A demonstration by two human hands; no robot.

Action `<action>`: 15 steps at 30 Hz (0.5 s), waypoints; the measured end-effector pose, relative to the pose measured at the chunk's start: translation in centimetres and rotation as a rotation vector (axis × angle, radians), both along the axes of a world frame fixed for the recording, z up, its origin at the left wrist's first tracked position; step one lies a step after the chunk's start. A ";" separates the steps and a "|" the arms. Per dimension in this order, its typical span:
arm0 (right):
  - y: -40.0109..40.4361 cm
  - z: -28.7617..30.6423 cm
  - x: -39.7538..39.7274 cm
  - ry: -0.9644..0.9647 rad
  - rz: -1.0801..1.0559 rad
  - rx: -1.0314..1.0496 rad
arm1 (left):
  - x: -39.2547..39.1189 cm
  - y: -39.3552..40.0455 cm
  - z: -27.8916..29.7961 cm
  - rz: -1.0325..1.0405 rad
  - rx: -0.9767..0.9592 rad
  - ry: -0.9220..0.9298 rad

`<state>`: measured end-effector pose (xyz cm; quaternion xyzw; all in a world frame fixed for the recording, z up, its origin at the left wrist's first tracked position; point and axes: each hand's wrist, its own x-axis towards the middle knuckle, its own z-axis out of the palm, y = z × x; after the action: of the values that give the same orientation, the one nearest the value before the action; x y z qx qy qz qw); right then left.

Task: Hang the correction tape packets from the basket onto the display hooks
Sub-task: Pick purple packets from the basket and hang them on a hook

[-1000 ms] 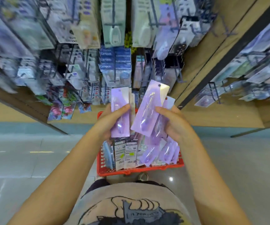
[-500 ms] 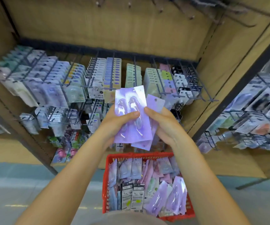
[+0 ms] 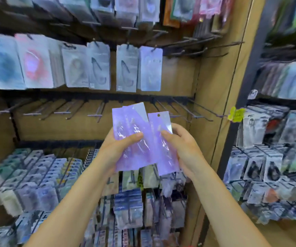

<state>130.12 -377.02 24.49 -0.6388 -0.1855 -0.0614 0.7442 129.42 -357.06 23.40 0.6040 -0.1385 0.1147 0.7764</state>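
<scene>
Left hand: the left hand (image 3: 118,150) holds a fanned stack of purple packets (image 3: 131,138), thumb pressed across the front and fingers curled behind; the grip is closed round the stack.
Right hand: the right hand (image 3: 184,147) holds a single purple packet (image 3: 163,145), thumb on its front and fingers curled behind its right edge; this grip is closed too.
Where the packets are: both lots are held up in front of the display, just below the row of bare hooks; the single packet overlaps the right edge of the stack.
Count of packets in hand: at least two edges show in the left stack (the exact number cannot be told), plus one in the right hand.
Punch hole: one round hole shows at the top of the single packet, clear of any hook.
Bare hooks: a row of dark wire hooks (image 3: 97,111) juts from the wooden back panel (image 3: 63,125) directly behind the hands, with nothing on them; roughly eight can be made out, though blur hides an exact count.
Above: a row of hanging blister packs (image 3: 97,66), about seven across, blurred; the rightmost is a pale purple pack (image 3: 150,68).
Below: filled hooks of small boxed stationery (image 3: 37,177), partly hidden by both forearms.
Right: a wooden upright (image 3: 220,97) with a yellow tag (image 3: 236,114) on it, then a second bay of hanging goods (image 3: 275,157).
In the way: the hook tips point toward the hands; nothing lies between packets and hooks.
</scene>
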 end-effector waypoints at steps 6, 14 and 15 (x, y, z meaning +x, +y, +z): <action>-0.8 4.4 0.9 -0.175 -0.044 -0.107 | 1.2 -1.8 6.1 -0.008 0.051 -0.110; -2.7 8.9 4.9 -0.233 -0.086 0.057 | 3.3 -2.1 11.5 0.084 0.049 -0.116; -2.9 9.5 5.4 -0.235 -0.133 0.089 | 3.6 -2.1 11.8 0.096 0.050 -0.111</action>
<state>135.52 -379.93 34.00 -0.6046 -0.2256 -0.1930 0.7391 133.07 -359.11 35.19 0.6217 -0.1553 0.1818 0.7459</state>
